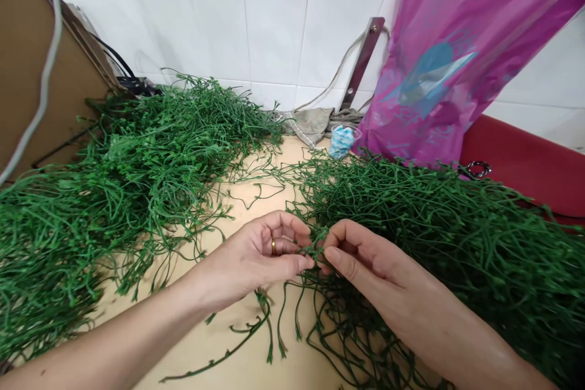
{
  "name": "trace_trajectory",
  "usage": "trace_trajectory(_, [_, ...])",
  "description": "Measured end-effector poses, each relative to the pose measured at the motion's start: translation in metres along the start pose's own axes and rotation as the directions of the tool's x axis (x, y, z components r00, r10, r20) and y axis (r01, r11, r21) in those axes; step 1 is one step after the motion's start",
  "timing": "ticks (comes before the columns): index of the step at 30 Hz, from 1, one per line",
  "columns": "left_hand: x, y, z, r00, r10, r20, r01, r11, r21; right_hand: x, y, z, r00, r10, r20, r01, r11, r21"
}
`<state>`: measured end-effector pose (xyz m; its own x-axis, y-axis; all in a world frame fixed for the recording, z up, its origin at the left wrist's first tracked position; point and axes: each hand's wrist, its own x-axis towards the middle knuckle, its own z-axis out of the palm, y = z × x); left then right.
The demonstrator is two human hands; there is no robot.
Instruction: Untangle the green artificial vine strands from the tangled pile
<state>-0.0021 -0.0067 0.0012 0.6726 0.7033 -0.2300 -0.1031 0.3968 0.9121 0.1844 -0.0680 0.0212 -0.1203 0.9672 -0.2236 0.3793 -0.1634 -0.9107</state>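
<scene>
My left hand [276,250], with a gold ring on one finger, pinches a small cluster of thin green plastic-looking stems [315,245] from the left. From the right, my right hand [361,256] closes thumb and fingertips on the same cluster. Several green strands dangle below my fingers, and one longer notched green stem [228,353] lies on the tan tabletop [183,317] nearer to me. A dense heap of similar green stems [457,237] lies under and beside my right hand. Some strand ends between my fingertips are hidden.
Another big heap of green stems [150,146] spreads along the left. Behind stand a purple plastic bag [434,73], a small clear cup of blue-and-white pieces [342,139] and a metal bracket [363,64] by the tiled wall. A cardboard box [41,67] and white cable [48,67] are at left.
</scene>
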Motion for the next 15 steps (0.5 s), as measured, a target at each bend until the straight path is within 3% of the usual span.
trace_trajectory(6, [-0.001, 0.004, -0.003, 0.991, -0.116, 0.066, 0.114, 0.993, 0.035, 0.005, 0.003, 0.001, 0.998, -0.067, -0.006, 0.067, 0.998, 0.007])
trace_trajectory(10, [-0.002, 0.007, -0.003, 0.985, -0.161, 0.054, 0.148, 0.969, 0.200, 0.004, 0.004, 0.007, 0.984, -0.167, -0.067, 0.151, 0.969, -0.197])
trace_trajectory(12, [-0.002, 0.007, -0.004, 0.988, -0.147, 0.054, 0.127, 0.954, 0.271, 0.003, 0.004, 0.010, 0.967, -0.248, -0.057, 0.216, 0.919, -0.330])
trace_trajectory(15, [-0.001, 0.006, -0.006, 0.987, -0.141, 0.078, 0.104, 0.928, 0.357, -0.003, 0.007, 0.008, 0.903, -0.429, 0.007, 0.360, 0.749, -0.556])
